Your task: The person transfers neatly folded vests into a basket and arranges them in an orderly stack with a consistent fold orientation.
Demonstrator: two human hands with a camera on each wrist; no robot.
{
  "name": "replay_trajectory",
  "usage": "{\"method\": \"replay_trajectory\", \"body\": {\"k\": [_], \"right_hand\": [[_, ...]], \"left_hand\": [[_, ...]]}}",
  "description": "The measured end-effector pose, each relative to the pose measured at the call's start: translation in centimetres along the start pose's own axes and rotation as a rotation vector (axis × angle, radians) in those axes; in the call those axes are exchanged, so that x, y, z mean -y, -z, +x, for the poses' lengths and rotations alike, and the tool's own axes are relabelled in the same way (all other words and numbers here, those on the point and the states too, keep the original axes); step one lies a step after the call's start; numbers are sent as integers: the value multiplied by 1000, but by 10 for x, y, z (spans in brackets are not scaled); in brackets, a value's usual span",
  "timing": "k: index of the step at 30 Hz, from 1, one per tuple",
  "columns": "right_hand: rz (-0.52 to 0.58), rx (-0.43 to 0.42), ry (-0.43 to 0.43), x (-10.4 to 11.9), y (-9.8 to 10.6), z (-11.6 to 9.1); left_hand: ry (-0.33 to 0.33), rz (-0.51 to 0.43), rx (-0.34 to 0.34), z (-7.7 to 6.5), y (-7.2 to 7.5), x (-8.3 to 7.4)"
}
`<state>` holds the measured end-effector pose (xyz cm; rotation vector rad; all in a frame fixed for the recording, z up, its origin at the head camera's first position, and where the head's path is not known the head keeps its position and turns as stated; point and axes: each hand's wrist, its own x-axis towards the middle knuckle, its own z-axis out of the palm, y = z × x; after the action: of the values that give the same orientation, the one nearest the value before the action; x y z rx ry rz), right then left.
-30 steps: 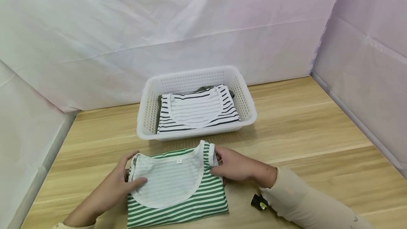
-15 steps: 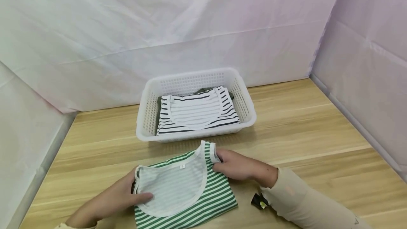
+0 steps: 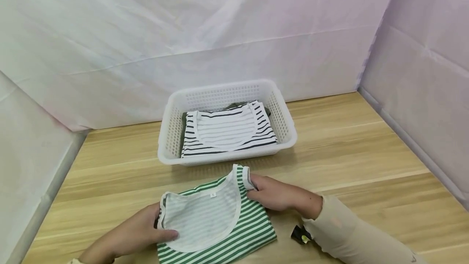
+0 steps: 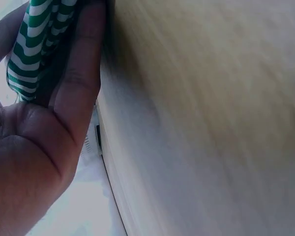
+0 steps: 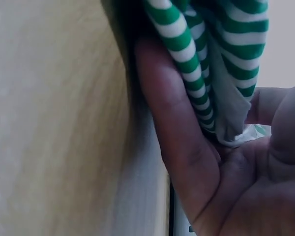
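Note:
A folded green-and-white striped shirt (image 3: pixel 253 223) with a wide white neckline lies near the front of the table in the head view, slightly turned. My left hand (image 3: pixel 144 228) grips its left edge, thumb on top over the neckline and fingers beneath. At the opposite edge my right hand (image 3: pixel 275 192) holds the shirt near the white-trimmed armhole. In the left wrist view the folded layers of the shirt (image 4: pixel 32 54) sit between thumb and fingers. The right wrist view has the striped layers (image 5: pixel 187 54) lying in the grasp, with a finger (image 5: pixel 172 108) under them against the table.
Behind the shirt stands a white perforated basket (image 3: pixel 227 159) on the wooden table (image 3: pixel 359 146). A folded black-and-white striped shirt (image 3: pixel 227 127) lies in it over dark green cloth (image 3: pixel 183 133). A small black object (image 3: pixel 301 234) is beside my right sleeve. White sheeting (image 3: pixel 220 31) encloses the back and sides.
The green striped shirt has shifted a little right and toward the front, and turned, its left side coming nearer. My left hand moved along with it; the right stayed at its edge.

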<state>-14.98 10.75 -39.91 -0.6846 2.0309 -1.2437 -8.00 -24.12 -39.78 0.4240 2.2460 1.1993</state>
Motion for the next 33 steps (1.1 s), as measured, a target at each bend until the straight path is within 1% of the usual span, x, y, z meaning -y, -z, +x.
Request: {"method": "replay_trajectory", "body": {"k": [2, 5, 8, 11, 15, 18, 21, 25, 28, 32, 33], "right_hand": [[13, 13, -16, 0, 0, 0], [-58, 7, -26, -2, -1, 1], [-143, 2, -16, -3, -3, 1], [-176, 17, 16, -3, -3, 0], [-213, 64, 61, 2, -2, -6], [-257, 106, 105, 9, -1, -13], [-293, 118, 146, 20, 1, -21], [-281, 84, 168, 37, 4, -33], [-237, 41, 179, 50, 8, -43], [-183, -54, 190, 61, 13, -52], [-164, -77, 190, 63, 15, -53]], "left_hand": [[-22, 10, -2, 2, -1, 0], [-36, 55, -8, 3, -4, 0], [-37, 104, -16, 5, -6, -2], [-56, 104, -8, 7, -8, -3], [-82, 86, 34, 7, -10, -7], [-79, 92, 65, 4, -10, -12], [-92, 86, 80, -3, -8, -19], [-152, 31, 80, -11, -3, -29], [-240, -9, 65, -15, 3, -36], [-314, -93, 31, -19, 13, -46], [-311, -117, 22, -20, 17, -49]]}}
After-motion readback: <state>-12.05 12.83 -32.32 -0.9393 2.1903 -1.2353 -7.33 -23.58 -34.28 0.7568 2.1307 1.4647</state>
